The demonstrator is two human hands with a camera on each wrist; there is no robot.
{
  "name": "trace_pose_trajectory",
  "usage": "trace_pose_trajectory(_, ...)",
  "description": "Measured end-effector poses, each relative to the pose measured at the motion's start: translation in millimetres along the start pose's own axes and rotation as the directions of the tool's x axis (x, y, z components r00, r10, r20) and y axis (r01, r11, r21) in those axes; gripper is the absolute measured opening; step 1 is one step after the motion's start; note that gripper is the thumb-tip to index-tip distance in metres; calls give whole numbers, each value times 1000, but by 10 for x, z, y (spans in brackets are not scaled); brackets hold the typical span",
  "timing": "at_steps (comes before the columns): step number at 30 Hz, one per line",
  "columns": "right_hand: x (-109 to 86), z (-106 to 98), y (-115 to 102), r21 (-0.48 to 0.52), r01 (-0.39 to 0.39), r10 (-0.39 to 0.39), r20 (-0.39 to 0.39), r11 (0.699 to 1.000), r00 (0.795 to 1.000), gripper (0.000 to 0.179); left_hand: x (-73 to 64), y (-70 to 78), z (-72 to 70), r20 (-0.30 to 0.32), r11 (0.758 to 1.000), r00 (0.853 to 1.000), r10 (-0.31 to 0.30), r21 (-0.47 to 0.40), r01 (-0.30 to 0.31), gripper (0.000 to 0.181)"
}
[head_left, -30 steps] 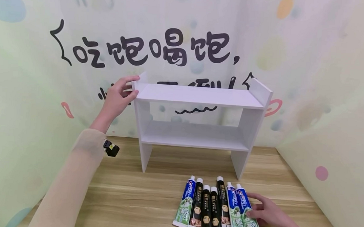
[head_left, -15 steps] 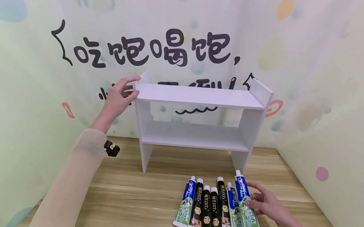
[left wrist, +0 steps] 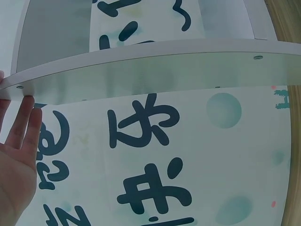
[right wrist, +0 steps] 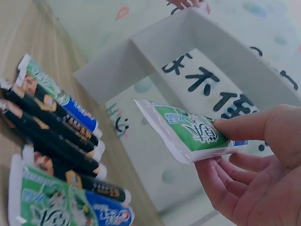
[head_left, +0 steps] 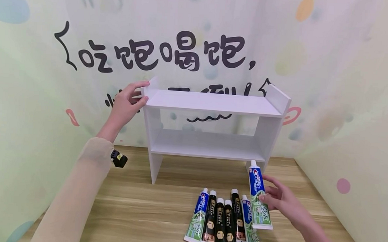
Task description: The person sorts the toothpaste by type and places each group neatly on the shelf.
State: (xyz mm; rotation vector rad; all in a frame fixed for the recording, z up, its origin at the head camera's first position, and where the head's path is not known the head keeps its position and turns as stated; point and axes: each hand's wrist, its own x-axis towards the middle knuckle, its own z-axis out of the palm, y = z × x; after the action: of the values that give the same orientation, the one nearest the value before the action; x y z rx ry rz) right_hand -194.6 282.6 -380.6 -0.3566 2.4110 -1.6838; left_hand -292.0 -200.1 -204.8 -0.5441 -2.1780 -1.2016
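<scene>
Between thumb and fingers my right hand (head_left: 286, 202) holds a blue, green and white toothpaste tube (head_left: 260, 198), cap upward, raised above the table in front of the shelf's right leg. The right wrist view shows the thumb on the tube's (right wrist: 188, 129) printed face and the fingers beneath. My left hand (head_left: 126, 102) grips the upper left side panel of a white two-tier shelf (head_left: 208, 156). In the left wrist view, its fingertips (left wrist: 29, 101) touch the panel's outer face; the thumb is mostly out of sight there.
On the wooden table (head_left: 128, 212) lies a row of tubes: a blue-green toothpaste tube (head_left: 197, 217) at left, several black tubes (head_left: 220, 223) in the middle, and another blue-green tube (head_left: 251, 228) at right, partly covered by the held one. A printed wall (head_left: 313, 68) stands behind.
My right hand has lifted the rightmost toothpaste tube off the table, moving it up and forward toward the shelf, slightly left. The left hand keeps its place on the shelf.
</scene>
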Motion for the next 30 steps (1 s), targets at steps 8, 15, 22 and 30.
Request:
trace_pose_trajectory(8,10,21,-340,-24,85,-86,-41,996,995,76,-1,-1,3,-2,1000,1000,1,-6,-1,42)
trace_pose_trajectory(15,66,22,-615,-80,127,-133,-73,989,988,74,-9,-2,-5,-3,1000,1000,-2,-6,2,42)
trace_pose_trajectory(22,151,45,-926,-138,173,-186,-81,975,979,72,-12,-34,-7,-9,1000,1000,-6,-4,6,42)
trace_pose_trajectory(30,251,82,-1259,-161,162,-176,-77,974,981,74,-7,-4,-3,-6,1000,1000,-9,-5,9,42)
